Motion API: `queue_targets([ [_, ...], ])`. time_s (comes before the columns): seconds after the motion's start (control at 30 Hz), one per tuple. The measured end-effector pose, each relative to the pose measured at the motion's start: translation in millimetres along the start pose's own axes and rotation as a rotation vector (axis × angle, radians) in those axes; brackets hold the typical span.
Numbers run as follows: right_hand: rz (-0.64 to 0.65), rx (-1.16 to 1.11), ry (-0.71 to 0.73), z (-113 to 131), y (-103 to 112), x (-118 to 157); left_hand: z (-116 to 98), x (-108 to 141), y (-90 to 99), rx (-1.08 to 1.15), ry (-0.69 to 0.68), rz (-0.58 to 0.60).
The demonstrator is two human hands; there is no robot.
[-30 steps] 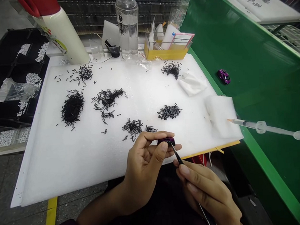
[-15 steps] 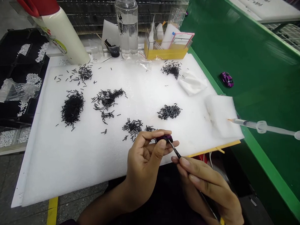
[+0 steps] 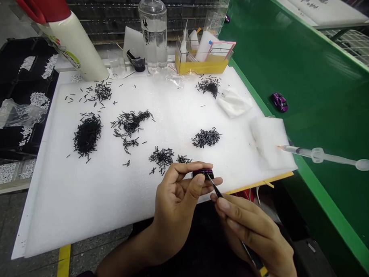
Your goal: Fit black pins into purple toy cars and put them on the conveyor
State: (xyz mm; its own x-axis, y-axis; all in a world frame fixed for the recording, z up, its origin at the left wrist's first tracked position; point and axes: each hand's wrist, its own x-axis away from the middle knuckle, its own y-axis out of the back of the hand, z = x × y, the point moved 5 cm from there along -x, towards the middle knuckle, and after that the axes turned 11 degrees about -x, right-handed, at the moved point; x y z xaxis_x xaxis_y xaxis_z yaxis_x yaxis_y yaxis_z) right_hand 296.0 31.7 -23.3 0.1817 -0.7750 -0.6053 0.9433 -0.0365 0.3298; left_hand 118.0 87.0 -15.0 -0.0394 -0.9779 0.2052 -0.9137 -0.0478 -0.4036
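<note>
My left hand (image 3: 177,203) pinches a small purple toy car (image 3: 203,172) between thumb and fingers, above the front edge of the white foam sheet (image 3: 114,205). A thin dark tool (image 3: 215,189) with a pale pointed tip is gripped in my right hand (image 3: 251,225), low at the right. Its tip meets or nearly meets the near side of the car; exact contact is too small to tell. Close behind my left hand lies a pile of small black parts (image 3: 161,156), with another pile (image 3: 206,137) beyond the car.
More black piles (image 3: 88,133) dot the foam. Along the back stand a cream bottle (image 3: 81,49), a clear bottle (image 3: 154,38) and a yellow box (image 3: 201,67). A syringe (image 3: 316,154) rests on a foam block (image 3: 269,141). Another purple car (image 3: 279,102) sits on the green surface (image 3: 316,89).
The view has shifted slightly. The car has tilted a little in my left hand, and my right hand with the tool has moved slightly left. Both holds are unchanged.
</note>
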Motion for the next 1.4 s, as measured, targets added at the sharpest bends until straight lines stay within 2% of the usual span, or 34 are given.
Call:
queue_targets([
  [0.03,-0.057,-0.028,0.030,1,2,-5,-1,0,0.7,-0.010,0.002,-0.007],
  [0.1,-0.254,-0.063,0.058,-2,10,-19,-1,-1,2.5,-0.045,0.023,-0.014],
  [0.17,-0.448,-0.042,0.023,-12,17,-34,0,-2,3.7,-0.082,0.051,-0.005],
  [0.23,-0.528,0.004,-0.051,-26,19,-50,2,-3,3.9,-0.099,0.065,0.015],
  [0.4,-0.538,-0.054,-0.294,-62,18,-66,9,-3,1.8,-0.139,0.065,0.063],
  [0.63,-0.538,-0.149,-0.455,-74,14,-69,14,-4,1.0,-0.189,0.071,0.101],
  [0.87,-0.581,-0.166,-0.437,-74,13,-66,10,-7,2.2,-0.181,0.063,0.084],
  [1.1,-0.564,-0.193,-0.459,-78,12,-67,8,-8,-0.3,-0.175,0.061,0.084],
  [1.3,-0.545,-0.132,-0.288,-66,14,-60,12,-8,-0.6,-0.162,0.061,0.091],
  [1.4,-0.526,-0.100,-0.277,-67,15,-58,12,-8,-0.5,-0.157,0.058,0.096],
])
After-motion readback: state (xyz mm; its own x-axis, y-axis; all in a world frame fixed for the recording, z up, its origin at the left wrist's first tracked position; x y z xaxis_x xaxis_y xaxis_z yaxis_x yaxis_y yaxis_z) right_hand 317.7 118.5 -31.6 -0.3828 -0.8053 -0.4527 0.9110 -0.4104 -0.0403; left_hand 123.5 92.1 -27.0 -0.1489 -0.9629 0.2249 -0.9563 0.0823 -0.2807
